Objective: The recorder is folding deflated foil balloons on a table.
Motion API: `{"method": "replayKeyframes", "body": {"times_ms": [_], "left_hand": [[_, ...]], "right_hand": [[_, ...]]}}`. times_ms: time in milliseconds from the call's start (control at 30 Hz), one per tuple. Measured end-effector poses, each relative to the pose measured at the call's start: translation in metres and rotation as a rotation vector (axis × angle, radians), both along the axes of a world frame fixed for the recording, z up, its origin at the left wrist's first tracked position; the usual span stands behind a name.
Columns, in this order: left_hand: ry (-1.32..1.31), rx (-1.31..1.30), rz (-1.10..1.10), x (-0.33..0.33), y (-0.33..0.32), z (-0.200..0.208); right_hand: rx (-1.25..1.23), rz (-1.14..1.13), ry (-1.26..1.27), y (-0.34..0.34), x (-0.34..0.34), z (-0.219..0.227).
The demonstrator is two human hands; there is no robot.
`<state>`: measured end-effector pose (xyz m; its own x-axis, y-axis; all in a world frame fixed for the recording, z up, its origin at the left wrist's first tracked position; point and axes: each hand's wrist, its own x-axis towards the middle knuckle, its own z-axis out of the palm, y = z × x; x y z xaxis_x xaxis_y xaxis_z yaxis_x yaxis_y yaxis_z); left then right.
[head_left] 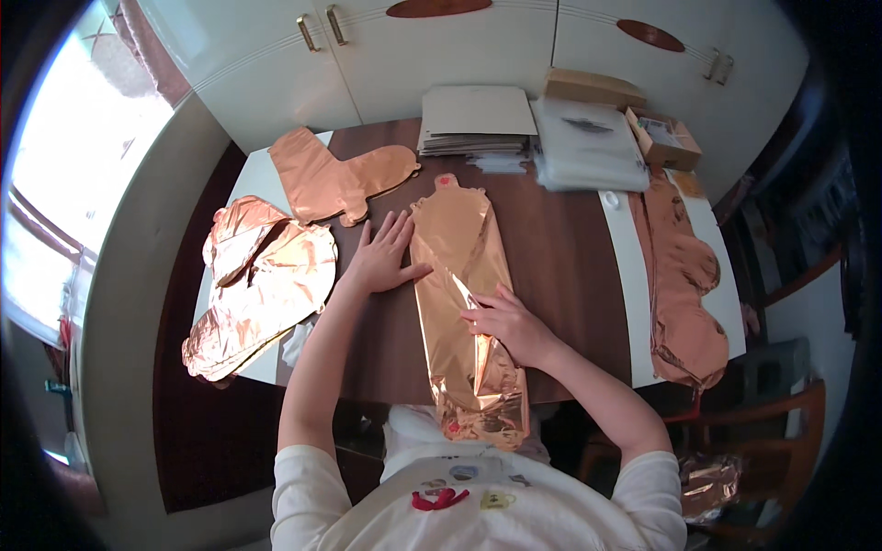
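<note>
A long, flat rose-gold foil balloon [450, 266] lies lengthwise in front of me on the brown table. Its tabbed narrow end with a red spot points away, and its crumpled near end hangs over the front edge toward my lap. My left hand [378, 260] rests with fingers spread on the tabletop, its fingertips and thumb touching the balloon's left edge. My right hand [510, 326] lies on the balloon's right half, with fingers stretched out over a creased, shiny part of the foil. Neither hand grips anything.
Other flat foil balloons lie at the left: a crumpled pile [276, 275] and an angled one [340, 174]. A wavy-edged foil balloon [684, 285] lies along the right side. At the back stand stacked cards [480, 115], clear plastic bags [590, 147] and a small open box [663, 138].
</note>
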<state>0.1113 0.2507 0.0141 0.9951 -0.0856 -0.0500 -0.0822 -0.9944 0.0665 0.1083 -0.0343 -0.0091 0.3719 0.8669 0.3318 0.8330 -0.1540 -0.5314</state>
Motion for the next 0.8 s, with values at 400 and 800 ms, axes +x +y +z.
{"method": "replayKeyframes", "body": {"times_ms": [400,800], "left_hand": [[-0.073,-0.091,-0.154,-0.046,-0.023,-0.004],[-0.034,-0.001,-0.15,-0.033,-0.02,-0.003]], "right_hand": [[0.03,-0.001,-0.051,-0.002,-0.002,0.003],[0.059,-0.001,-0.029,-0.003,-0.003,0.0]]}}
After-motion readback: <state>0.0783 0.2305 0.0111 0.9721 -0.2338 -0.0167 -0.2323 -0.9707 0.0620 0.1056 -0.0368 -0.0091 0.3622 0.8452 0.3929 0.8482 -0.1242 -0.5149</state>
